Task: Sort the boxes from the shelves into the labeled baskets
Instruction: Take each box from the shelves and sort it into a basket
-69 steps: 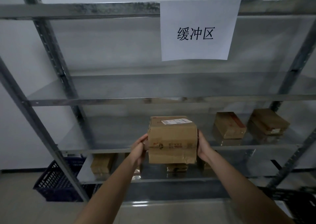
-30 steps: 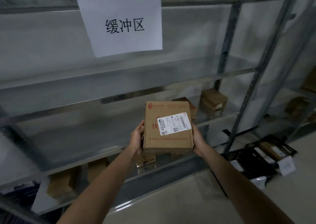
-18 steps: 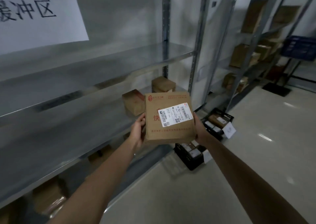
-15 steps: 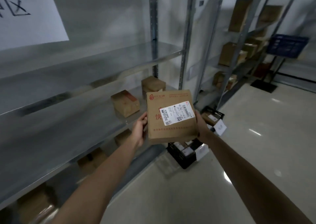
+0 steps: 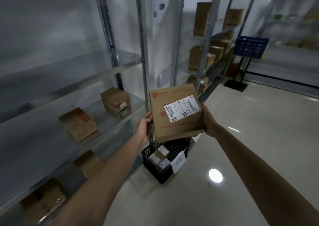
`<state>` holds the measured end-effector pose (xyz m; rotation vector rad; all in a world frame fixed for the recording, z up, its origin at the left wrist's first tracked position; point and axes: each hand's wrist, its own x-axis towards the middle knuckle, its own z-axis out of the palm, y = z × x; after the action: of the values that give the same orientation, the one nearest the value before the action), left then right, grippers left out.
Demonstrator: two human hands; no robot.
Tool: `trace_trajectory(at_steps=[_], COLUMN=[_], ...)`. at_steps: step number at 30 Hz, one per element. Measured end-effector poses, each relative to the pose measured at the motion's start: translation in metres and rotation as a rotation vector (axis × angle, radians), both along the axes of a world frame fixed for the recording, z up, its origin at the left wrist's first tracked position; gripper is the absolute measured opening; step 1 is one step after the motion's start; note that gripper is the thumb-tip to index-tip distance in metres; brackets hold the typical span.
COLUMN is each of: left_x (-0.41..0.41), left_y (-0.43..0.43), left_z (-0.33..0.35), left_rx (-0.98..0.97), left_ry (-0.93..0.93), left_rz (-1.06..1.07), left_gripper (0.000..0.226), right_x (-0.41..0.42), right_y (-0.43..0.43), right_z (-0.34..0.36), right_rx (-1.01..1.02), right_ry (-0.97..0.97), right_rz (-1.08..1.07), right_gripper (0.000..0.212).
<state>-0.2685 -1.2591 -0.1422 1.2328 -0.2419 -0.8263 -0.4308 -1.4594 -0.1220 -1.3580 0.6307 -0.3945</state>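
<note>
I hold a brown cardboard box [image 5: 174, 120] with a white shipping label facing me, chest-high in front of the shelves. My left hand [image 5: 145, 125] grips its left edge and my right hand [image 5: 208, 120] grips its right edge. Directly below the box, a black basket [image 5: 148, 158] with a white paper label stands on the floor and holds several small boxes. More cardboard boxes lie on the metal shelf [image 5: 51, 132] to my left.
A second shelf unit [image 5: 207, 56] with several boxes runs along the wall ahead. A blue basket [image 5: 250, 47] sits on a black stand at the far right. Glossy floor [image 5: 250, 139] stretches to the right.
I lifted the box off the shelf, tipped its label toward me and turned right; the paper shelf sign left the view and the black labeled basket came under the box.
</note>
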Motion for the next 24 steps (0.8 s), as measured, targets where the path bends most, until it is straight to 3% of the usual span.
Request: trace_trajectory(at_steps=[15,24], left_x=[0.085,0.15], left_y=[-0.242,-0.384], left_z=[-0.017,-0.021], left_rx=[-0.058,-0.008], left_ry=[0.097,0.185], left_rz=[-0.004,0.046], left_gripper=[0.056,0.047], right_x=[0.083,0.138], right_y=[-0.247,-0.378], right_z=[0.0,-0.022], right_rx=[0.002,0.1], right_ry=[0.025,0.021], right_rz=[-0.005,-0.057], right_gripper=[0.076,0.072])
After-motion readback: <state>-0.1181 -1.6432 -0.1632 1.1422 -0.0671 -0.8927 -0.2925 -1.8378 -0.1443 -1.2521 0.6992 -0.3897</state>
